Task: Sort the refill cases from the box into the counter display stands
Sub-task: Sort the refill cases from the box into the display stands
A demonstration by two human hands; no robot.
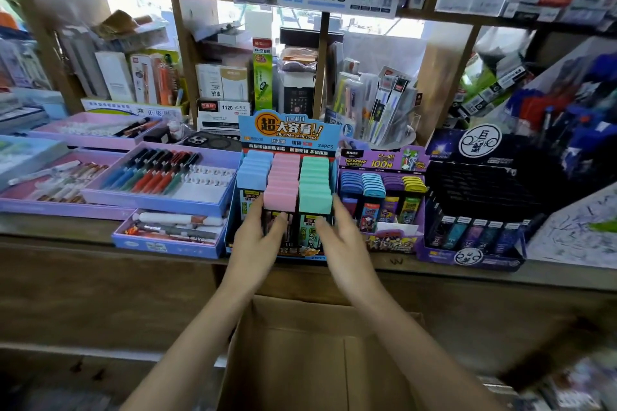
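A blue display stand [233,237] sits at the counter's front edge, holding rows of refill cases with blue [253,170], pink [282,183] and green [315,183] caps. My left hand [257,240] reaches up to the front pink-capped case [279,200], thumb on its dark body and fingers at its left side. My right hand [339,237], slightly blurred, holds the front green-capped case [315,202] the same way, with its fingers along the case's right side. Below the counter, an open cardboard box [300,344] lies between my forearms; its inside is not visible.
A purple stand [394,243] with blue, violet and yellow cases stands right of the blue one, then a dark stand [467,257]. Purple trays of pens [160,200] fill the counter's left. Crowded shelves rise behind.
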